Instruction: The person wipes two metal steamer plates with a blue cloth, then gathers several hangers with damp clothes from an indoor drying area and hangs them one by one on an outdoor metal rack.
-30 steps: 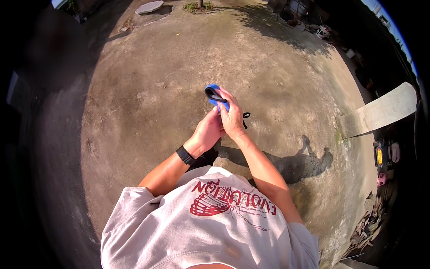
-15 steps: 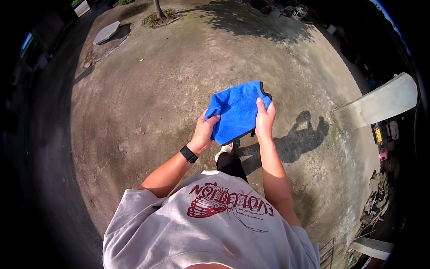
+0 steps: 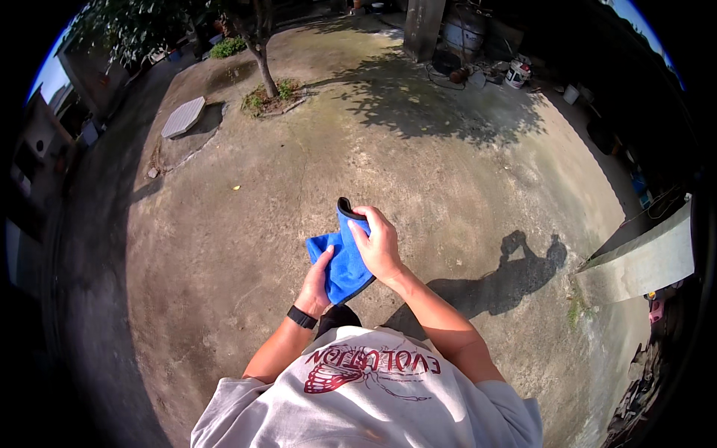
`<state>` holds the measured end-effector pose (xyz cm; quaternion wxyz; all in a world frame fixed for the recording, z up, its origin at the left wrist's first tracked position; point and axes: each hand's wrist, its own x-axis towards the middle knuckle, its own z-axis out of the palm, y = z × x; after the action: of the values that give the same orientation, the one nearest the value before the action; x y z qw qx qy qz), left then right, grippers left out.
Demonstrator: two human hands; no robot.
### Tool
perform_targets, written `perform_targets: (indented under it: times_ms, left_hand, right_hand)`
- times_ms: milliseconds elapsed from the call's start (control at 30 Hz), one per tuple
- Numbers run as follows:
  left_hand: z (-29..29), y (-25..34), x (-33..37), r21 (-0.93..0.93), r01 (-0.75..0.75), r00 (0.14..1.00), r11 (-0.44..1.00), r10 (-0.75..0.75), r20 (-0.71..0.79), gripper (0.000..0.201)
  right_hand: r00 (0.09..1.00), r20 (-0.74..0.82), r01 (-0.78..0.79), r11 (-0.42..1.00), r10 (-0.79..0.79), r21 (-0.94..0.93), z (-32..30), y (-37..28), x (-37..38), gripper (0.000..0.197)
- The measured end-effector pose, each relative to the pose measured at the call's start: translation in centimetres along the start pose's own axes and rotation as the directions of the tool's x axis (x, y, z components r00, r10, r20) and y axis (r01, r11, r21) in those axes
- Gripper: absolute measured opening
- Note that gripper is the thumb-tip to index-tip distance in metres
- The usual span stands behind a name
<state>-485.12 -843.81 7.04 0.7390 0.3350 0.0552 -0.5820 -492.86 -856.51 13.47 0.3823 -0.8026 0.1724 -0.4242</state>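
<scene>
A blue cloth (image 3: 342, 263) with a black edging hangs between my two hands, in front of my body. My left hand (image 3: 314, 284) grips its lower left side, thumb on top. My right hand (image 3: 379, 243) is closed on the right side, its fingers over the far end where the black edge curls. The cloth is partly folded over on itself. The fingers beneath it are hidden.
Concrete ground (image 3: 246, 224) spreads all around. Further off stand a slender tree (image 3: 261, 63) in a small planted patch and a pale slab (image 3: 184, 117). A concrete pillar (image 3: 635, 261) rises at the right; buckets (image 3: 517, 74) and clutter line the far right.
My right hand has moved left toward my left hand, folding the cloth narrower. Both hands now appear lower in the view, and more of the far yard shows.
</scene>
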Motion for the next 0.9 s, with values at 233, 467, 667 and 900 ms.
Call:
perform_targets:
  times_ms: [233, 467, 667, 900]
  left_hand:
    - [3.0, 12.7, 17.4, 0.077, -0.286, 0.957, 0.955, 0.280, 0.075, 0.042]
    - [11.3, 24.1, 37.4, 0.194, -0.217, 0.975, 0.957, 0.201, 0.100, 0.033]
    - [17.6, 33.2, 51.7, 0.130, 0.004, 0.998, 0.991, -0.013, 0.066, 0.042]
    - [26.0, 40.7, 71.3, 0.182, -0.100, 0.984, 0.978, 0.071, 0.161, 0.043]
  right_hand:
    - [0.942, -0.121, 0.315, 0.949, -0.314, -0.011, 1.9, 6.0, 21.3, 0.055]
    - [0.833, 0.448, 0.009, 0.800, 0.326, -0.600, 5.1, 30.1, 34.6, 0.065]
    - [0.998, -0.052, 0.014, 0.988, -0.022, -0.157, 3.9, 33.7, 52.0, 0.050]
    - [0.869, 0.254, -0.485, 0.834, 0.426, 0.263, 6.9, 63.3, 63.1, 0.068]
